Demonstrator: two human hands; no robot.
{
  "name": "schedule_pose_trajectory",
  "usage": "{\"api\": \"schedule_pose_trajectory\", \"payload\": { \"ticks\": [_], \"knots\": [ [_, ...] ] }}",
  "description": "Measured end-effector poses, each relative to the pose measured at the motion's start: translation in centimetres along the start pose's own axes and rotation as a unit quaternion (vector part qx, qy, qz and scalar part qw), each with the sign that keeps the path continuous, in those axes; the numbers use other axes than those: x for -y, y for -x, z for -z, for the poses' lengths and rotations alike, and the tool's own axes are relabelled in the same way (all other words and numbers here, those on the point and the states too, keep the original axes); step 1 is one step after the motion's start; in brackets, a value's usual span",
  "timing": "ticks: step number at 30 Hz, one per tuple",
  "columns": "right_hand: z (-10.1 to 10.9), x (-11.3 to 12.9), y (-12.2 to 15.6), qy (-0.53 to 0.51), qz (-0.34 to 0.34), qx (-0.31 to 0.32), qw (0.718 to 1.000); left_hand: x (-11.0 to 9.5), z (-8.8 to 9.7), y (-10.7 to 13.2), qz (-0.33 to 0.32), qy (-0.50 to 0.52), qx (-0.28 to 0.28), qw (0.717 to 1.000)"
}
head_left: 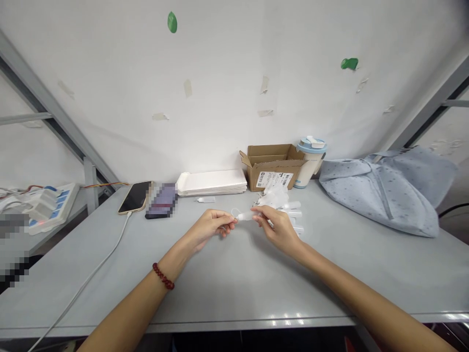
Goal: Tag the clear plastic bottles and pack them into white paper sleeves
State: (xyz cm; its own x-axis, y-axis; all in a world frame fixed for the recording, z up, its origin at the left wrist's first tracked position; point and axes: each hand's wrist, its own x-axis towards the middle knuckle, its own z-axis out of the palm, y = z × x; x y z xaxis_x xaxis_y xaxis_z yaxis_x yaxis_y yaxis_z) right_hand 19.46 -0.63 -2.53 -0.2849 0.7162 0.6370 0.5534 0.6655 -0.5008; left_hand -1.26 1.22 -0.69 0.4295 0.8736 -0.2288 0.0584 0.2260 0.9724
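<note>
My left hand and my right hand meet above the middle of the grey table. Between their pinched fingertips is a small clear plastic tube; the right hand grips its body and the left hand pinches its cap end, where a thin loop shows. A red bead bracelet circles my left wrist. Just behind my right hand lies a pile of similar clear tubes on the table.
Along the wall stand a stack of white sheets, an open cardboard box and a lidded cup. A pale blue cloth bag lies at right. Two phones with a charging cable and a power strip are at left.
</note>
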Motion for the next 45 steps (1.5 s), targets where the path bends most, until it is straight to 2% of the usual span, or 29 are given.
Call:
{"api": "schedule_pose_trajectory", "payload": {
  "ticks": [5,10,13,16,18,21,24,29,37,45],
  "knots": [
    [0.5,0.0,-0.5,0.013,0.015,0.004,1.000,-0.1,0.2,-0.2,0.002,0.006,-0.010,1.000],
    [0.3,-0.2,-0.3,0.028,0.021,0.006,0.999,-0.1,0.2,-0.1,-0.012,-0.021,0.011,1.000],
    [0.2,-0.7,-0.3,0.051,0.042,0.033,0.997,-0.3,0.4,-0.1,-0.020,-0.055,0.001,0.998],
    [0.8,-1.8,-0.7,0.126,0.098,0.080,0.984,-0.6,1.4,-0.3,-0.021,-0.085,-0.045,0.995],
    [1.5,-2.8,-1.2,0.178,0.110,0.068,0.976,-0.9,2.6,-0.4,-0.022,-0.101,-0.089,0.991],
    [2.7,-4.4,-1.9,0.223,0.076,0.052,0.971,-1.5,4.7,-0.3,-0.014,-0.123,-0.146,0.982],
    [3.3,-5.5,-2.0,0.250,0.032,0.072,0.965,-2.1,6.5,0.1,0.012,-0.117,-0.189,0.975],
    [3.0,-6.1,-1.6,0.280,-0.006,0.119,0.952,-2.4,7.9,0.4,0.036,-0.139,-0.238,0.961],
    [3.1,-6.0,-1.6,0.266,-0.014,0.127,0.956,-0.1,9.1,-1.3,0.067,-0.265,-0.282,0.920],
    [3.0,-5.8,-1.6,0.261,-0.036,0.141,0.954,0.7,10.2,-1.6,0.047,-0.422,-0.312,0.850]
  ]
}}
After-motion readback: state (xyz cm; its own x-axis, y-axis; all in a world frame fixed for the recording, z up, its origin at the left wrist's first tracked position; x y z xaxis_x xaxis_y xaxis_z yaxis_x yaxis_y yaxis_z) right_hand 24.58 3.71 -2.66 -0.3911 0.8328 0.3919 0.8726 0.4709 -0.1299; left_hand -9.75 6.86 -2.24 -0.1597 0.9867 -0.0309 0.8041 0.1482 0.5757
